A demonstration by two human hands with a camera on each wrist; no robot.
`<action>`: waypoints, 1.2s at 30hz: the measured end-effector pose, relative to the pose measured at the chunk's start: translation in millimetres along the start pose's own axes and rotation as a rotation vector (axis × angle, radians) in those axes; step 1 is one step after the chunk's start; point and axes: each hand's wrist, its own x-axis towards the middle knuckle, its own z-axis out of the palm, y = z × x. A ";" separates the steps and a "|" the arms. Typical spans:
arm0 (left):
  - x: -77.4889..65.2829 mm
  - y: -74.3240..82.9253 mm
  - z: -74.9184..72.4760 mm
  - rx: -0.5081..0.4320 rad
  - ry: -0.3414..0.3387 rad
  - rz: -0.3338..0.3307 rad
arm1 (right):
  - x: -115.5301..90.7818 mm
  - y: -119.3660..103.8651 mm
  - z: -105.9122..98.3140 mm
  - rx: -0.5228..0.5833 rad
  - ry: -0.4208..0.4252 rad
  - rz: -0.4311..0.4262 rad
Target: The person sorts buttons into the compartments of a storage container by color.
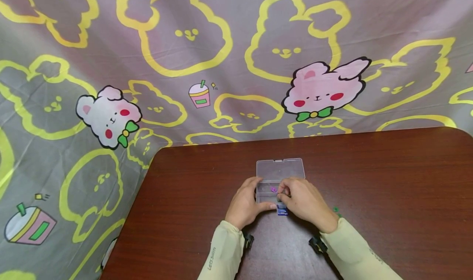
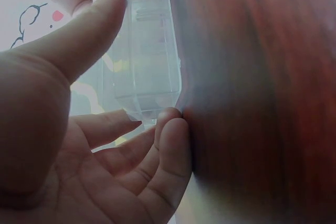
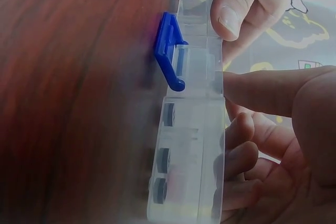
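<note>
A clear plastic divided box [image 1: 264,198] stands on the table with its lid [image 1: 279,170] raised at the back. My left hand [image 1: 244,202] holds the box by its left end, thumb along the front wall. Over the right part of the box, my right hand [image 1: 304,200] has its thumb and forefinger close together; I cannot tell whether anything is between them. A small purple piece [image 1: 273,189] lies in a rear compartment. At the front wall sits a blue plastic piece [image 3: 167,51] with a bent arm. Several dark round pieces [image 3: 164,160] show through the wall in the right wrist view.
Small green pieces [image 1: 336,209] lie on the brown table [image 1: 399,198], right of the box and beside the right wrist. A patterned cloth [image 1: 236,66] hangs behind the table and along its left side.
</note>
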 end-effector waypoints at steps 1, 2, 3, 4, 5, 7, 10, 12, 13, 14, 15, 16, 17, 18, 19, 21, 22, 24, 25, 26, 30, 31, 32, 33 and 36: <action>0.1 0.1 0.0 0.001 0.000 0.000 | 0.1 -0.1 0.1 -0.003 0.001 0.001; 0.2 0.1 0.0 0.002 0.000 0.001 | 0.3 -0.3 0.3 -0.006 0.002 0.002; 0.2 0.2 -0.1 0.003 0.001 0.002 | 0.3 -0.4 0.4 -0.008 0.004 0.003; 0.3 0.3 -0.1 0.004 0.001 0.002 | 0.4 -0.6 0.5 -0.011 0.007 0.003; 0.5 0.5 -0.3 0.004 0.002 0.005 | 0.5 -0.7 0.6 -0.012 0.009 0.003; 0.7 0.9 -0.8 0.003 0.005 0.009 | 0.5 -0.9 0.8 -0.011 0.011 0.005; 0.9 1.2 -1.4 0.001 0.008 0.017 | 0.4 -1.0 0.9 -0.007 0.013 0.006; 0.7 1.2 -1.7 0.000 0.008 0.019 | 0.4 -0.9 0.9 -0.005 0.013 0.007; 0.6 1.0 -1.7 0.002 0.008 0.019 | 0.4 -0.9 0.9 -0.005 0.013 0.007; 0.5 1.1 -1.8 0.003 0.008 0.020 | 0.5 -0.8 1.0 -0.006 0.013 0.006; 0.4 1.1 -1.9 0.003 0.007 0.020 | 0.5 -0.7 1.0 -0.007 0.014 0.006; 0.3 1.1 -1.9 0.004 0.007 0.020 | 0.6 -0.6 1.0 -0.008 0.014 0.006; 0.4 1.2 -2.0 0.004 0.007 0.019 | 0.7 -0.5 1.1 -0.009 0.013 0.005; 0.4 1.4 -2.0 0.005 0.007 0.019 | 0.7 -0.4 1.2 -0.010 0.013 0.005; 0.5 1.4 -2.0 0.006 0.007 0.019 | 0.8 -0.2 1.2 -0.010 0.013 0.005; 0.5 1.4 -1.9 0.007 0.007 0.019 | 0.8 0.1 1.2 -0.009 0.012 0.004; 0.4 1.4 -1.9 0.007 0.007 0.018 | 0.7 0.1 1.1 -0.007 0.011 0.002; 0.3 1.4 -1.9 0.008 0.006 0.018 | 0.4 0.5 0.7 -0.004 0.010 -0.001; 0.2 1.3 -1.9 0.007 0.006 0.018 | 0.2 0.6 0.4 -0.001 0.009 -0.003; 0.1 1.3 -1.9 0.008 0.005 0.018 | -0.1 0.8 0.1 0.002 0.010 -0.007; -0.1 1.3 -1.7 0.004 0.004 0.016 | -1.3 0.7 -2.7 0.020 0.006 -0.017; -0.1 1.3 -1.7 0.003 0.004 0.015 | -1.5 0.6 -3.7 0.029 0.006 -0.019; -0.1 1.3 -1.7 0.003 0.004 0.016 | -1.5 0.6 -4.8 0.034 0.006 -0.023; -0.2 1.2 -1.6 0.002 0.004 0.016 | -1.4 0.9 -5.8 0.038 0.006 -0.023; -0.5 1.4 -1.6 -0.002 0.002 0.011 | -1.5 2.0 -9.3 0.045 0.011 -0.031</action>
